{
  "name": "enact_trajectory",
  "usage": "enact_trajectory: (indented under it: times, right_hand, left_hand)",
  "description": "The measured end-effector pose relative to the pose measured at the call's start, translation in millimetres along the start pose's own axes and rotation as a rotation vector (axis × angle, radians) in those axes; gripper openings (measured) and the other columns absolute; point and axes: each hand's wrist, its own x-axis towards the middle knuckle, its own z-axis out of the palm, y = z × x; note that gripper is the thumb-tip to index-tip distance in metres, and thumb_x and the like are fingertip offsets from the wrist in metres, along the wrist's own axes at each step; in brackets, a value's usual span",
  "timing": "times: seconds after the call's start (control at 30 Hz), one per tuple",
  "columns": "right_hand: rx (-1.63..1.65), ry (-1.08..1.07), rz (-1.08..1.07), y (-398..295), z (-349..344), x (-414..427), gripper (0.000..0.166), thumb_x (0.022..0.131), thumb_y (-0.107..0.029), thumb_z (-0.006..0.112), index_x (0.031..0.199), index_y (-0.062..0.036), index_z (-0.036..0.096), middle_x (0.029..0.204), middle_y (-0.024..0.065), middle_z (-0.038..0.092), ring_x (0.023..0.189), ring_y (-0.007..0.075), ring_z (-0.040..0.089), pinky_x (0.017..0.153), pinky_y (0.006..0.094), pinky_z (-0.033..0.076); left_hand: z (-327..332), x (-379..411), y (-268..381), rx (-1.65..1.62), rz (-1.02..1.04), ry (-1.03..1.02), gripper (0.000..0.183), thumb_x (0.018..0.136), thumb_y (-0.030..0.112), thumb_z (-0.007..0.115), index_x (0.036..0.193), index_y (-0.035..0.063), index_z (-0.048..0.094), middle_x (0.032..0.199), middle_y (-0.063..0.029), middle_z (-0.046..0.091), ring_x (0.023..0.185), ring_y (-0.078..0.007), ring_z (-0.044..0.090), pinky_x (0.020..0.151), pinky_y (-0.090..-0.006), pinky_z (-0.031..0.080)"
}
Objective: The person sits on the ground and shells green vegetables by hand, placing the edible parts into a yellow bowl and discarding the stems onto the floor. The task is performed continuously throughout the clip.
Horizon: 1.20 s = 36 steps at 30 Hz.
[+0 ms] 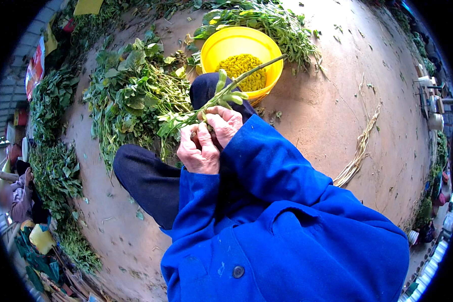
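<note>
A green soybean stalk [249, 72] slants up from my hands, its bare end crossing in front of the bucket. Plump green pods [232, 97] cluster along it just above my fingers, and small leaves [173, 121] hang at its lower left end. My right hand [226, 122] is closed on the stalk, thumb and fingertips pinched together. Right below, my left hand [199, 151] is bent in with its fingertips at the stalk's lower part; what lies between them is mostly hidden. Beyond my knee stands a yellow plastic bucket [215, 43], partly filled with picked pods [241, 68].
Heaped leafy soybean plants [132, 90] lie left of the bucket, and more plants [264, 19] lie behind it. A bundle of dry stalks [356, 156] rests on the bare floor [317, 124] to the right. Another person [20, 200] sits at the far left beside a row of plants [54, 166].
</note>
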Motion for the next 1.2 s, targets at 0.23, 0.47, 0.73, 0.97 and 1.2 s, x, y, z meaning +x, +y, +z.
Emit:
enact_trajectory:
  times: [0.23, 0.47, 0.73, 0.97, 1.2]
  right_hand:
    - [-0.082, -0.070, 0.321, -28.7, -5.2, -13.9, 0.021, 0.076, -0.010, 0.054, 0.094, 0.0013, 0.057, 0.079, 0.0104, 0.062, 0.067, 0.0147, 0.059, 0.059, 0.0240, 0.048]
    - [-0.086, -0.101, 0.398, -36.5, -19.6, -0.6, 0.012, 0.078, -0.010, 0.054, 0.088, -0.0035, 0.055, 0.067, 0.0040, 0.056, 0.046, 0.0092, 0.046, 0.043, 0.0212, 0.037]
    - [0.251, -0.249, 0.504, -49.2, -36.9, 18.3, 0.018, 0.076, -0.003, 0.052, 0.094, 0.0007, 0.051, 0.072, 0.0110, 0.054, 0.049, 0.0129, 0.049, 0.040, 0.0197, 0.038]
    - [0.401, -0.452, 0.579, -57.1, -50.0, 26.2, 0.021, 0.073, 0.003, 0.051, 0.093, 0.0035, 0.053, 0.092, 0.0095, 0.052, 0.058, 0.0103, 0.048, 0.047, 0.0181, 0.038]
    - [-0.482, -0.345, -0.040, -53.5, -46.6, 18.8, 0.010, 0.072, -0.003, 0.056, 0.081, -0.0025, 0.061, 0.089, 0.0108, 0.059, 0.073, 0.0150, 0.057, 0.063, 0.0244, 0.047]
  left_hand:
    - [1.1, -2.6, -9.5, 0.058, 0.113, 0.028, 0.015, 0.082, 0.011, 0.053, 0.092, 0.0017, 0.049, 0.079, -0.0078, 0.056, 0.066, -0.0123, 0.052, 0.059, -0.0238, 0.044]
    - [-2.3, -7.0, 1.3, -0.307, 0.007, -0.194, 0.028, 0.083, 0.005, 0.050, 0.108, 0.0017, 0.039, 0.077, -0.0031, 0.050, 0.061, -0.0069, 0.045, 0.058, -0.0187, 0.039]
    - [6.1, -1.2, -36.2, -0.103, -0.017, -0.152, 0.015, 0.078, 0.009, 0.057, 0.089, -0.0011, 0.055, 0.076, -0.0075, 0.058, 0.063, -0.0101, 0.052, 0.058, -0.0237, 0.044]
    - [22.6, 14.4, -37.9, 0.160, 0.192, -0.063, 0.021, 0.073, 0.014, 0.061, 0.086, -0.0013, 0.055, 0.077, -0.0138, 0.055, 0.061, -0.0254, 0.055, 0.057, -0.0329, 0.045]
    - [26.8, 28.0, -41.5, 0.191, 0.187, -0.104, 0.017, 0.074, 0.014, 0.060, 0.081, -0.0004, 0.054, 0.075, -0.0147, 0.053, 0.065, -0.0290, 0.054, 0.058, -0.0350, 0.044]
